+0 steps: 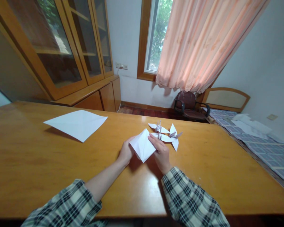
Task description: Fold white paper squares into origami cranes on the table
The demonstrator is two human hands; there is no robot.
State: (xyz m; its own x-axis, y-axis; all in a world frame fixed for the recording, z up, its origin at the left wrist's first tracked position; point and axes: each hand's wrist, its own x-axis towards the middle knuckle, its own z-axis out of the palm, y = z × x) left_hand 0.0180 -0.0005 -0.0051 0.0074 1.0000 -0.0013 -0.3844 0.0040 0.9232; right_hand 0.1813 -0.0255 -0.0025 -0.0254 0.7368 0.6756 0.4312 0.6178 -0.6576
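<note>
A folded white paper (143, 145), diamond-shaped with a crease down its middle, is held a little above the table between both hands. My left hand (127, 151) grips its left corner, with the fingers mostly hidden behind the sheet. At the right edge my right hand (161, 153) pinches the paper, its fingers reaching along the upper right side. Just beyond the right hand are three folded paper cranes: one at the back (159, 127), one in front of it (161, 137) and one to the right (174, 136).
An unfolded white sheet (79, 124) with creases lies on the wooden table (61, 176) to the left. Behind stand a glass-door cabinet (82, 53), a dark red armchair (189, 104) and a curtained window. A bed (257, 138) is on the right.
</note>
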